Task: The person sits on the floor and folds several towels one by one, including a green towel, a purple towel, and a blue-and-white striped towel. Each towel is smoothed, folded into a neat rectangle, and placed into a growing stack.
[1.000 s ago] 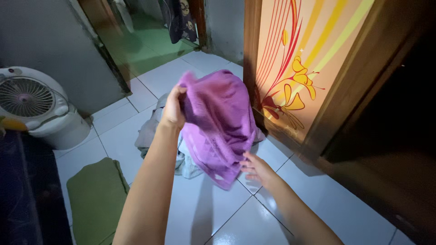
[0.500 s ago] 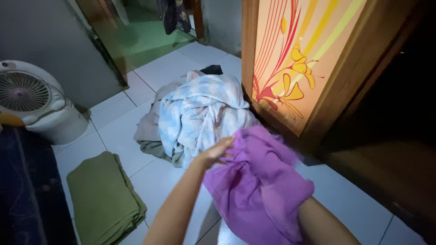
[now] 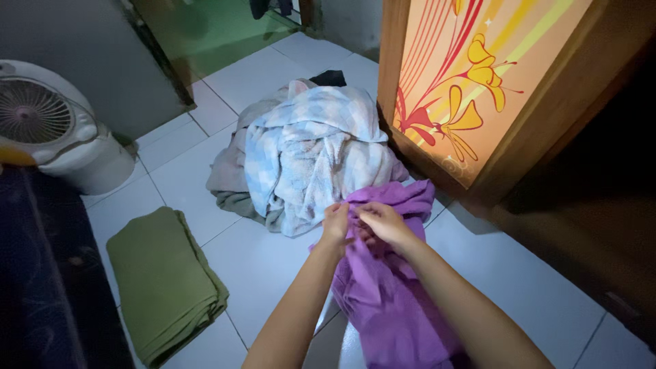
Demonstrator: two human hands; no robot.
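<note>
Purple towel (image 3: 389,301) hangs at lower centre of the frame, over the tiled floor (image 3: 519,273); left hand (image 3: 336,224) and right hand (image 3: 381,223) pinch its top edge, close together, below the laundry pile (image 3: 307,154).

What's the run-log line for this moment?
left hand: grips purple towel | right hand: grips it too | checked blanket: behind

Both hands, left hand (image 3: 336,222) and right hand (image 3: 380,223), pinch the purple towel (image 3: 389,294) at its upper edge. Blue-checked laundry pile (image 3: 307,154) just behind; folded green cloth (image 3: 164,280) on tiled floor (image 3: 533,287).
</note>
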